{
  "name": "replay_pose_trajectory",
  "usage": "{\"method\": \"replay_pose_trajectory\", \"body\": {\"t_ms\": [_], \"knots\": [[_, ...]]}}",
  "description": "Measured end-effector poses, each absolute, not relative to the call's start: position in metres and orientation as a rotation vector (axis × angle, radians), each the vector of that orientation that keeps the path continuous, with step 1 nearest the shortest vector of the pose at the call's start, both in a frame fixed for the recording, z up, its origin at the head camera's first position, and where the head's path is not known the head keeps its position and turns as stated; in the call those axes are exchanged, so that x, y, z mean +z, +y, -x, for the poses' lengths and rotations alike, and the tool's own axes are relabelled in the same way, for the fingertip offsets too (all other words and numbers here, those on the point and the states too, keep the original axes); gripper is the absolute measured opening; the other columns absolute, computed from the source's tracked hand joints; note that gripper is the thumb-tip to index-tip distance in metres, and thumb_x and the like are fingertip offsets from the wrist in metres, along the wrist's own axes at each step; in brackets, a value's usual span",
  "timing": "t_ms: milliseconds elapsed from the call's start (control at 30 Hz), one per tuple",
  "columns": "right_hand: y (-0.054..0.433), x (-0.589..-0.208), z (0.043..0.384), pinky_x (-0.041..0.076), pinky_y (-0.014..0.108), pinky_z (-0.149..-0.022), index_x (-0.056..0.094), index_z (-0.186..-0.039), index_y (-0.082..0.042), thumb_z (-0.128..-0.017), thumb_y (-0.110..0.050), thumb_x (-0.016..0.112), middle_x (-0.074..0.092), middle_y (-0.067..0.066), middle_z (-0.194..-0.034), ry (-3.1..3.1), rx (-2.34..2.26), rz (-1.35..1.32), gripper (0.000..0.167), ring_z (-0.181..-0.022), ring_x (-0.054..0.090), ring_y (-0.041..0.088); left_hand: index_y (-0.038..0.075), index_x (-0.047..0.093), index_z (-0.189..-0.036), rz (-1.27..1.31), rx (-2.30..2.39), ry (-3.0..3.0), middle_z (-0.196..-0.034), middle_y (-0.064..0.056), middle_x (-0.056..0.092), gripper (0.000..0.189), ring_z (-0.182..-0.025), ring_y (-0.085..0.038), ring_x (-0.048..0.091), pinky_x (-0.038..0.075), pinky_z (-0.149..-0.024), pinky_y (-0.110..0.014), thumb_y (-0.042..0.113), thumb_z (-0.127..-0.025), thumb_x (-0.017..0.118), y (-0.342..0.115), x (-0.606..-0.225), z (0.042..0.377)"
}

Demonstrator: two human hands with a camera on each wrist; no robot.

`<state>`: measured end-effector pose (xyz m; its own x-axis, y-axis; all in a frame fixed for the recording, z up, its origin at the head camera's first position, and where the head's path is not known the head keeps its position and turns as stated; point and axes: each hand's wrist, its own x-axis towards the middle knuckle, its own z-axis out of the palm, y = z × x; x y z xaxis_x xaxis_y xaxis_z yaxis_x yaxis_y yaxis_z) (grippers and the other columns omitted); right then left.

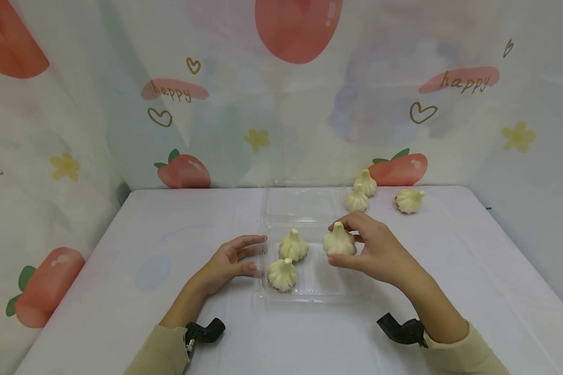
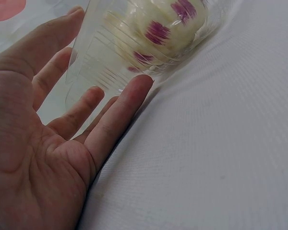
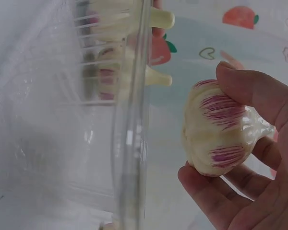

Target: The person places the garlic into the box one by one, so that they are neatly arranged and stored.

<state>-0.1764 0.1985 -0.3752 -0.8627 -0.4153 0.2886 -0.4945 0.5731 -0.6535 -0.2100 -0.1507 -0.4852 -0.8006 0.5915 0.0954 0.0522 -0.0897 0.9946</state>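
Observation:
My right hand [image 1: 375,250] holds a garlic bulb [image 1: 339,240] between thumb and fingers, over the right part of a clear plastic box [image 1: 316,299]. In the right wrist view this garlic bulb [image 3: 216,129], cream with purple streaks, is beside the box's rim. Two more garlic bulbs, one behind [image 1: 293,246] and one nearer [image 1: 282,275], sit in the left part of the box. My left hand [image 1: 230,260] rests at the box's left side, fingers extended, its fingertips [image 2: 139,86] right at the ribbed clear wall [image 2: 110,62] in the left wrist view.
The box's clear lid [image 1: 305,203] lies folded back behind it. Two garlic bulbs [image 1: 357,198] stand close together at the table's back edge, and another bulb [image 1: 408,201] lies to their right. A printed cloth [image 1: 300,130] hangs behind the white table [image 1: 197,219].

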Motion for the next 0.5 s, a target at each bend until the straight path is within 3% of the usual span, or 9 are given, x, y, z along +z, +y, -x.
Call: {"method": "replay_pose_trajectory", "body": {"t_ms": [500], "knots": [[0.1911,-0.3828,0.1756,0.057,0.03,-0.083,0.063,-0.111,-0.022,-0.074,-0.03,0.09,0.061,-0.01,-0.111,-2.749,1.079,-0.872,0.046,-0.1,0.058,0.01,0.001,0.042,-0.148,-0.707,1.945,1.815,-0.158,-0.017,0.035,0.063,-0.143,-0.039,0.035,0.059,-0.09,-0.043,0.0,-0.091,0.069,-0.1515,-0.4858,0.2093]]}}
